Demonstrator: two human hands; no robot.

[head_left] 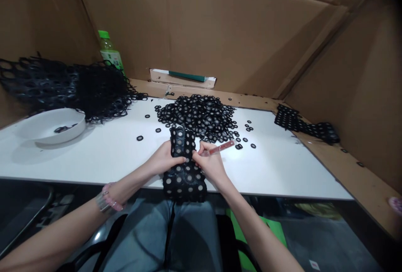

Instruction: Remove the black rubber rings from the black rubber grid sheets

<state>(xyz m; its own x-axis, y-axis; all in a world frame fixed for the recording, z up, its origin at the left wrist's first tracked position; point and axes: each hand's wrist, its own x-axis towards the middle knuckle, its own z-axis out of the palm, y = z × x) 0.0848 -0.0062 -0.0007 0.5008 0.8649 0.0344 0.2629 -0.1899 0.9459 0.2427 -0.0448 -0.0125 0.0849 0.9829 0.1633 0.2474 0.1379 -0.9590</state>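
My left hand [163,160] grips a black rubber sheet [184,184] dotted with rows of round rings, its thumb lying across the front. The sheet hangs over the table's near edge, above my lap. At the sheet's right side is my right hand [212,164], closed around a thin stick-like tool with a reddish-brown handle [223,147]. The handle sticks out to the upper right; the tool's working end is hidden by my fingers. Just beyond both hands lies a heap of small black rings [197,115], with several loose rings [245,139] scattered around it.
A white bowl [50,127] holding a few dark pieces stands at the left. Behind it are a tangle of black perforated scrap [63,83] and a green-capped bottle [109,52]. More perforated sheets [306,125] lie at the right. Cardboard walls [220,33] surround the white table [270,171].
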